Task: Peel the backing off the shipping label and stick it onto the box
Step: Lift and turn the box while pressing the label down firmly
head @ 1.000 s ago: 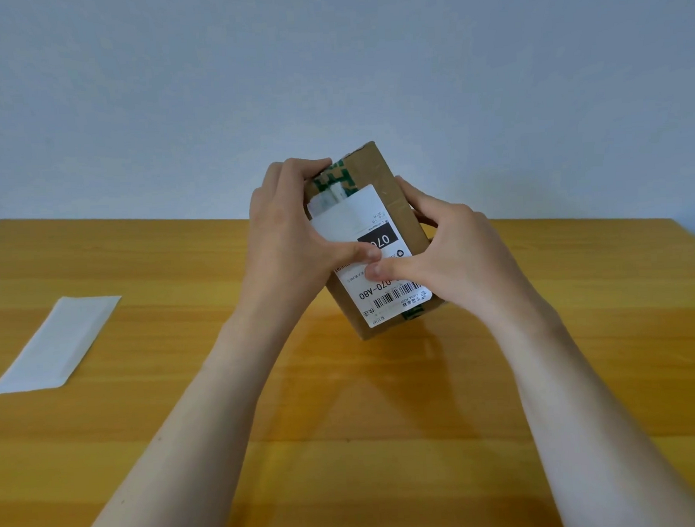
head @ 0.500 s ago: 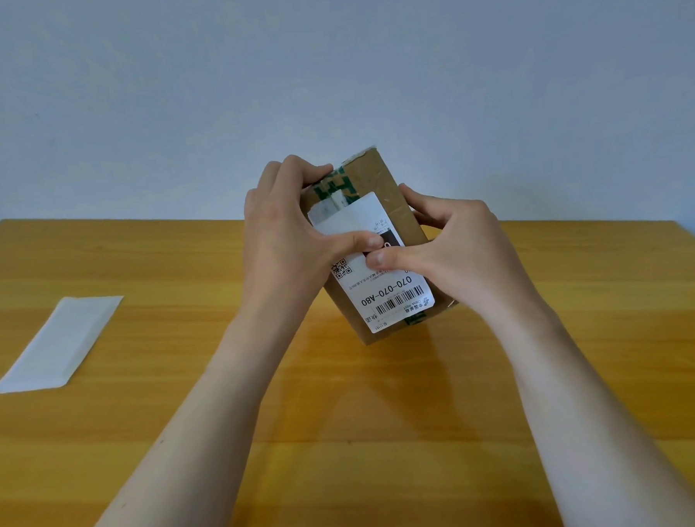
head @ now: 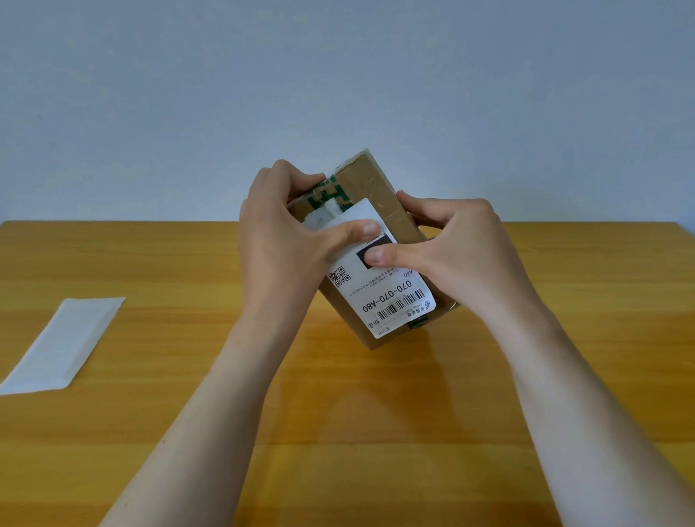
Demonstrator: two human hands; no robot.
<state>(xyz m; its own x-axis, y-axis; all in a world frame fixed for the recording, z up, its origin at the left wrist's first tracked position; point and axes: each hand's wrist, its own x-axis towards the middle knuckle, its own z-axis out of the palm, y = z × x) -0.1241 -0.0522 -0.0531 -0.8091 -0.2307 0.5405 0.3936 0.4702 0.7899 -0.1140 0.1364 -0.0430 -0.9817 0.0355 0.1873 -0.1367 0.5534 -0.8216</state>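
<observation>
A small brown cardboard box [head: 378, 181] with green tape is held tilted above the wooden table, its near corner low over the wood. A white shipping label [head: 384, 297] with a barcode, a QR code and "070-070-A80" lies flat on its facing side. My left hand [head: 280, 242] grips the box's left side, thumb pressed on the label's upper part. My right hand [head: 458, 249] holds the right side, thumb on the label's black patch. The white backing sheet [head: 60, 347] lies flat on the table at the left.
The wooden table [head: 347, 444] stretches across the view, its far edge meeting a plain pale wall. The backing sheet is the only loose item on it, far left of my arms.
Both thumbs have slid up the label, from near the barcode toward its upper half. The box has tipped slightly and more of the label's lower part shows.
</observation>
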